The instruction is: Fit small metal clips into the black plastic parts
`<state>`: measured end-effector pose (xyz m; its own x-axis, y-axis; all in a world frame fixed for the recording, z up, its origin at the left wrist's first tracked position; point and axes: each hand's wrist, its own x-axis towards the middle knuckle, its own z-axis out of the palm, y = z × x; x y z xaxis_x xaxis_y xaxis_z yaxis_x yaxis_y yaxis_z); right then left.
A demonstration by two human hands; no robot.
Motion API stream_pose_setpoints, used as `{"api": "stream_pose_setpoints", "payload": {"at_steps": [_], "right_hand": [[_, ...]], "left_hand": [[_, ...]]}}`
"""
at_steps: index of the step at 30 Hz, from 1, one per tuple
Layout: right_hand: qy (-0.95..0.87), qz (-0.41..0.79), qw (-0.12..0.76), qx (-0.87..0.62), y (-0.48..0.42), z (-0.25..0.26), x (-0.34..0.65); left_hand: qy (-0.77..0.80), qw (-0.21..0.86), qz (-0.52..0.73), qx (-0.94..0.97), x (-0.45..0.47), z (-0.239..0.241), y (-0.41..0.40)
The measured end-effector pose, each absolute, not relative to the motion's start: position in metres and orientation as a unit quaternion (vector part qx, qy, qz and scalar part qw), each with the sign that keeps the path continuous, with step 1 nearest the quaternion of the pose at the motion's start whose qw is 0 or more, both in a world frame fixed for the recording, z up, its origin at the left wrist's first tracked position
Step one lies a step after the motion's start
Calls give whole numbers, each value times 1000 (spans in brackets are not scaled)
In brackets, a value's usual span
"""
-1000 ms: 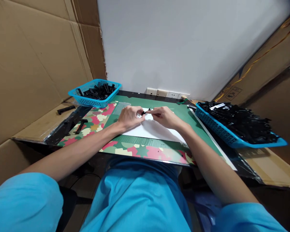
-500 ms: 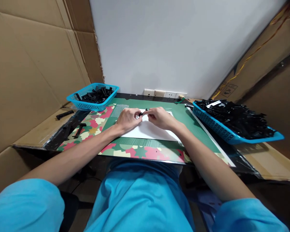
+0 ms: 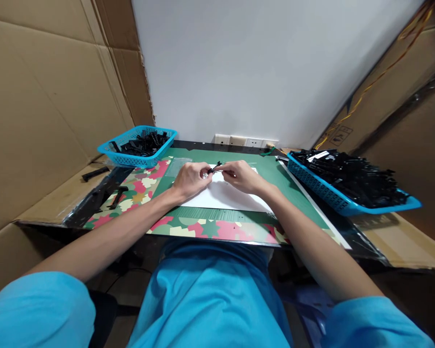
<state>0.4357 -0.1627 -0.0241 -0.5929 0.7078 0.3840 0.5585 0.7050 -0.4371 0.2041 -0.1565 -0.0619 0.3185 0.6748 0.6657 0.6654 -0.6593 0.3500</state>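
Observation:
My left hand (image 3: 190, 179) and my right hand (image 3: 241, 176) meet over a white sheet (image 3: 227, 196) that lies on a green mat (image 3: 275, 174). Both are closed in a pinch on one small black plastic part (image 3: 215, 168), held between their fingertips just above the sheet. A small shiny piece shows at my left fingertips; I cannot make out what it is.
A blue basket (image 3: 116, 155) of black parts stands at the back left. A larger blue basket (image 3: 321, 191) heaped with black parts stands on the right. Loose black parts (image 3: 116, 196) lie on the camouflage-patterned table cover (image 3: 217, 228). Cardboard walls close in the left and right.
Both hands stay pinched on the black part over the white sheet. Only the view has shifted slightly.

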Motion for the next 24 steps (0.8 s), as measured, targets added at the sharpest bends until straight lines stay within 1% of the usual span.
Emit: {"api": "stream_pose_setpoints", "payload": {"at_steps": [12,19,24], "right_hand": [[-889,143,259,-350,-163,-24,430],[-859,146,293,-395,-154,-18,447],[-861,146,291,-391,-151,-17,453]], "left_hand": [[394,-51,374,838,205,-63,-160],[381,-15,354,854,209,-62,-160],[384,-4,341,858,208,-64,-158]]}}
